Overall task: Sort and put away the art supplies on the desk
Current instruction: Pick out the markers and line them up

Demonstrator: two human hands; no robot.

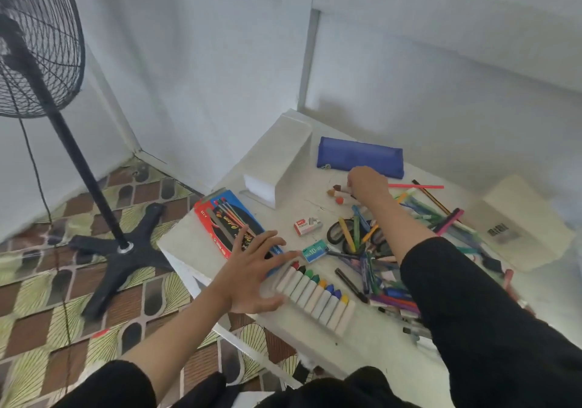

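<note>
left fingers [267,241] beside crayons [315,294], right fingers [355,183] gripping brushes [339,192]

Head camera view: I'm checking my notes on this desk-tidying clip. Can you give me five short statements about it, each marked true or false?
1. The blue fabric pencil case lies at the far side of the white desk. True.
2. The right hand lies flat and empty on the desk. False: it grips short round-tipped brushes near the pencil case.
3. The left hand is open, fingers spread, beside the row of white-wrapped crayons. True.
4. The red and blue coloured-pencil box stands upright. False: it lies flat on the desk.
5. The black pedestal fan stands on the desk. False: it stands on the patterned floor, left of the desk.
</note>
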